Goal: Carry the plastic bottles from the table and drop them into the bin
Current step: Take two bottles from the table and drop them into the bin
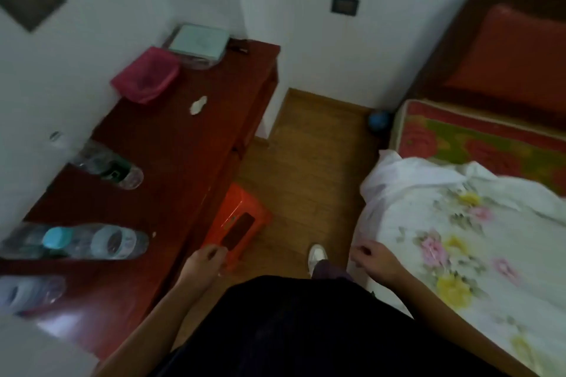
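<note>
Several clear plastic bottles stand on the dark red wooden table [171,144] along the left wall. One with a green label [111,167] is near the wall. A blue-capped bottle [58,239] and a white-labelled one [118,242] stand closer to me. Another [29,292] is at the left edge, blurred. My left hand [203,259] hangs by the table's front edge, fingers curled, holding nothing. My right hand [372,257] hangs by the bed, fingers loosely curled and empty. No bin is in view.
An orange plastic stool [237,223] stands on the wooden floor beside the table. A pink tray [147,75] and a clear box [199,46] sit at the table's far end. A bed with a floral sheet [459,239] fills the right. A blue ball [378,121] lies in the corner.
</note>
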